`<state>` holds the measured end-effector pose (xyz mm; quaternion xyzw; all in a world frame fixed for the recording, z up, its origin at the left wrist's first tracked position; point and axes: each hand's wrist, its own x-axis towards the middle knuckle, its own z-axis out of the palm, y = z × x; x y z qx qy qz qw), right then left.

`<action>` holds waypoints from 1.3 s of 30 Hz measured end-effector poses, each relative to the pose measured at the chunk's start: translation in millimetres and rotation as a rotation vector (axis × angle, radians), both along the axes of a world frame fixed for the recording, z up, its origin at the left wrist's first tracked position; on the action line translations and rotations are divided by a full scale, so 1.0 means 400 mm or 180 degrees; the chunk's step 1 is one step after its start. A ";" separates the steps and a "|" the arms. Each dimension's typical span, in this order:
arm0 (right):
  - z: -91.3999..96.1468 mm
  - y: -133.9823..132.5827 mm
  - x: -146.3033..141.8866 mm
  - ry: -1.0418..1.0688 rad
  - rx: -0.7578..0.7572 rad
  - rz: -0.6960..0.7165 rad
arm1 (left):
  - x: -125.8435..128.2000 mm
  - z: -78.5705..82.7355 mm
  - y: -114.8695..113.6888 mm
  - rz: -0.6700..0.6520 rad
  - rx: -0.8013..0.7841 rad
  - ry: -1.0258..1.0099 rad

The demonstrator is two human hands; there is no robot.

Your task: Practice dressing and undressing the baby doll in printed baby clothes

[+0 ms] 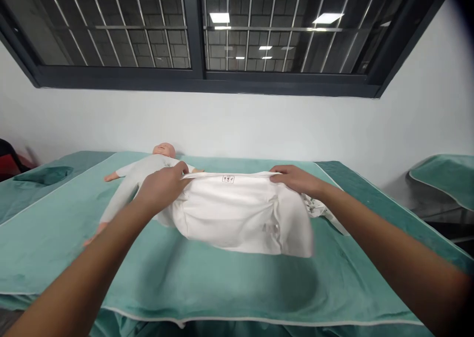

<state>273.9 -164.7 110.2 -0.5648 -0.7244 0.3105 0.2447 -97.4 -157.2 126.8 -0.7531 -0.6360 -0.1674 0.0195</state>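
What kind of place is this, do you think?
Probably an infant-care training room. A baby doll lies on a teal-covered table, the left hand and right hand hold up a white garment, and a second teal-covered table stands at the right.

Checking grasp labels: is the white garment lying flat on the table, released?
No, the left hand and right hand each pinch the top edge of the white garment, which hangs above the teal cover.
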 end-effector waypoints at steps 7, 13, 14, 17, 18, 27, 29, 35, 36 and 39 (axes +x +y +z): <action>-0.178 0.105 -0.187 -0.1461 0.0704 -0.0650 | 0.124 -0.216 0.098 0.0074 0.0184 0.0240; -0.370 0.100 -0.338 -0.1799 0.0944 -0.0519 | 0.213 -0.401 0.096 -0.0387 -0.0450 0.0051; -0.387 0.111 -0.348 -0.1839 0.0904 -0.0636 | 0.216 -0.409 0.112 -0.0293 -0.0507 0.0016; -0.411 0.157 -0.360 -0.1899 0.0797 -0.0952 | 0.216 -0.402 0.167 0.0033 -0.0689 -0.0084; -0.415 0.171 -0.358 -0.1942 0.0827 -0.1019 | 0.217 -0.395 0.182 0.0128 -0.0738 -0.0110; -0.541 0.259 -0.279 -0.1840 0.1691 -0.1178 | 0.257 -0.469 0.222 0.0382 -0.0688 -0.0237; -0.556 0.258 -0.275 -0.1545 0.1742 -0.1058 | 0.254 -0.500 0.224 0.0353 -0.0480 -0.0308; -0.568 0.227 -0.295 -0.1035 0.2168 -0.0079 | 0.246 -0.513 0.167 -0.0235 0.0132 0.0206; -0.577 0.222 -0.295 -0.1099 0.2161 0.0131 | 0.245 -0.511 0.148 -0.0364 0.0172 0.0256; -0.615 0.179 -0.279 -0.1222 0.2127 0.0472 | 0.231 -0.511 0.072 -0.0655 0.0178 0.0201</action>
